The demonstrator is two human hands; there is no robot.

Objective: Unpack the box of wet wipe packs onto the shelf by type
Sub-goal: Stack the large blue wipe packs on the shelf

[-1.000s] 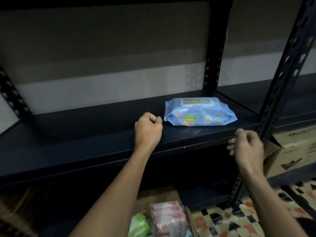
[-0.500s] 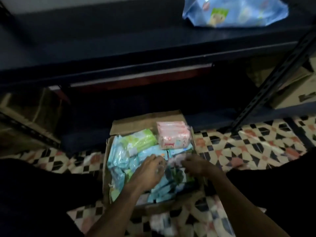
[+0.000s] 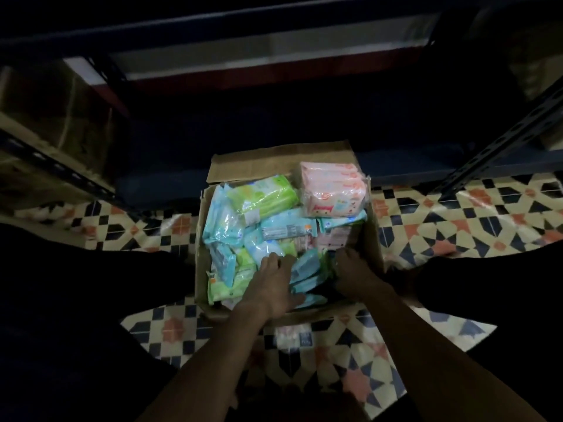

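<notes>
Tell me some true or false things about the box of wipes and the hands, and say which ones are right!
1. The cardboard box sits on a patterned tile floor. True.
2. Both hands are up on the shelf. False: the left hand and the right hand are down inside the box, among the packs.
3. A pink pack lies at the far right corner of the box. True.
4. The box is empty. False: it holds many packs, among them a green pack at the far side and light blue packs.
5. The green pack lies beside the pink pack. True.
</notes>
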